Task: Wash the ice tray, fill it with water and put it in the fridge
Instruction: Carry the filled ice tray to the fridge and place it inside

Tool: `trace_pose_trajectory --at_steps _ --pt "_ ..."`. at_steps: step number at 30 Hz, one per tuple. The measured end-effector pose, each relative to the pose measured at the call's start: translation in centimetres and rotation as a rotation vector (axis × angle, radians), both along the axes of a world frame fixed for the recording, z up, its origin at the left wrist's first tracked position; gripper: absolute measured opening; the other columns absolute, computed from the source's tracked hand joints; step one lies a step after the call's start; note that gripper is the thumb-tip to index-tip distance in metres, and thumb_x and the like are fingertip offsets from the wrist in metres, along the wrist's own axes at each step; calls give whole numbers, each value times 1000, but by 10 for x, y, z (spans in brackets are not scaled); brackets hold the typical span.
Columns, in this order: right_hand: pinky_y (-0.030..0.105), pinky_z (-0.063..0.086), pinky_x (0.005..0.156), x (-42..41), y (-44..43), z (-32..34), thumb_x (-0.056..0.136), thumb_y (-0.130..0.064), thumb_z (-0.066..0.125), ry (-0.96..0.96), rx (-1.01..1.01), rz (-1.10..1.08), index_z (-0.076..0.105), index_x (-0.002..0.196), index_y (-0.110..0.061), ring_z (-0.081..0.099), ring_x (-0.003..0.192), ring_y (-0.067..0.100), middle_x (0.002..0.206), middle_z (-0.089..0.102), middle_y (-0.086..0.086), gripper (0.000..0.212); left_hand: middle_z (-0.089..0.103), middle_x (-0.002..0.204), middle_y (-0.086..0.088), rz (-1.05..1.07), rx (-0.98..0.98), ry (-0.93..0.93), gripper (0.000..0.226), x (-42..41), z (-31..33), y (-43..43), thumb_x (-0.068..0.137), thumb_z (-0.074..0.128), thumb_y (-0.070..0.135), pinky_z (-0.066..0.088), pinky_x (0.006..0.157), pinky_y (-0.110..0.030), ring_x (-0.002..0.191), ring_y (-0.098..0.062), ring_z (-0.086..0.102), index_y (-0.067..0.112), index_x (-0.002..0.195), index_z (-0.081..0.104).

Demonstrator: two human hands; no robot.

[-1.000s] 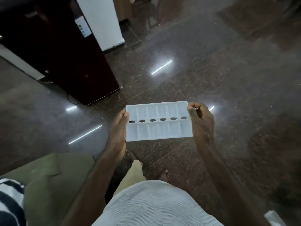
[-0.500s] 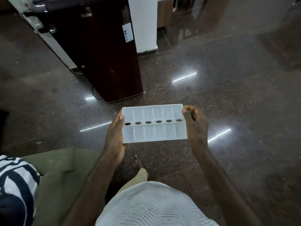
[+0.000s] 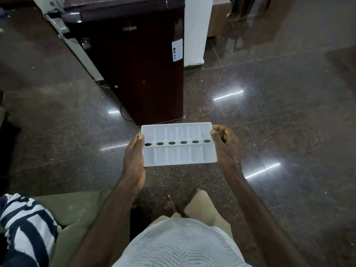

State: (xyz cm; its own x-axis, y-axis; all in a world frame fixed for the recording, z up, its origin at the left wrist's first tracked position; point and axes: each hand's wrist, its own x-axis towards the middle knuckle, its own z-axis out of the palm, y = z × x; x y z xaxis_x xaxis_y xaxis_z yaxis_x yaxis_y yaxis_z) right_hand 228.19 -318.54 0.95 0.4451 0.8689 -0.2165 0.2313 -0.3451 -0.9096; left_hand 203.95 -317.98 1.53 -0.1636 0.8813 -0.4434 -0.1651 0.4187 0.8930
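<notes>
A white plastic ice tray [image 3: 178,154] with two rows of long cells and a middle row of dark round holes is held level in front of me. My left hand [image 3: 133,158] grips its left end, thumb on top. My right hand [image 3: 224,146] grips the right end with curled fingers. Straight ahead, just beyond the tray, stands a dark maroon fridge [image 3: 138,70] with its door closed. Whether the tray's cells hold water cannot be made out.
The floor [image 3: 279,122] is dark polished stone with light streaks. A white pillar [image 3: 196,31] rises right of the fridge. A cable [image 3: 125,115] trails at the fridge's base. A green cushion [image 3: 77,207] and striped cloth [image 3: 23,224] lie at the lower left.
The view has swung toward the fridge, which now stands nearer and more central ahead. Both hands keep the same hold on the tray.
</notes>
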Motion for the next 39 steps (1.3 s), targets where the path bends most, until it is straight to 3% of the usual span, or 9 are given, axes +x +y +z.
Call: trace_pose_trajectory --at_steps 9,16,19,23,26,30,33,36,39 --pt "50 63 78 -9 103 -7 95 -46 60 -76 -4 195 68 117 -30 73 90 12 98 75 -10 28 73 129 -5 115 15 47 39 -13 -6 78 111 44 37 55 103 -55 122 -29 68 20 140 63" --pt "46 63 79 -10 172 -4 97 -50 56 -150 4 303 65 117 -34 71 89 9 97 72 -11 27 78 107 5 206 -29 65 29 -11 -1 137 112 45 31 60 82 -40 107 -25 73 36 110 74" --pt "44 63 80 -14 195 1 97 -53 55 -185 2 352 66 120 -31 71 89 11 96 71 -10 33 77 107 2 231 -41 49 29 -16 -4 152 112 44 31 59 73 -36 100 -21 73 29 117 72" --pt "22 53 73 -25 223 6 104 -41 57 -289 23 378 67 121 -21 63 85 -1 93 66 -14 27 74 108 1 254 -56 25 32 -27 -9 172 112 43 30 56 68 -31 98 -19 71 18 131 67" --pt "32 56 76 -40 240 7 104 -44 55 -325 25 398 67 112 -22 65 84 5 94 68 -10 26 73 109 0 249 -73 14 33 -40 -12 185 112 43 32 56 69 -33 99 -20 70 19 132 66" --pt "31 53 76 -67 259 12 105 -41 54 -409 24 410 68 109 -21 62 83 6 95 69 -9 25 73 112 0 230 -66 17 33 -68 -14 206 112 43 33 56 74 -36 105 -23 70 21 130 68" --pt "22 42 76 -96 276 15 106 -41 52 -511 18 413 66 124 -19 61 98 10 113 65 -4 32 74 110 2 229 -69 16 31 -93 -13 222 112 44 34 57 83 -41 108 -25 69 23 127 69" --pt "29 47 97 -132 303 19 105 -41 54 -560 106 417 59 139 -17 57 120 18 135 56 3 41 73 109 2 229 -85 19 31 -118 -9 239 112 45 33 57 84 -41 108 -25 69 22 130 68" --pt "33 39 112 -172 338 28 105 -38 56 -588 187 468 51 148 -12 44 137 23 149 49 7 51 74 111 0 225 -74 8 25 -145 -7 250 112 45 32 58 86 -44 105 -25 70 31 114 70"
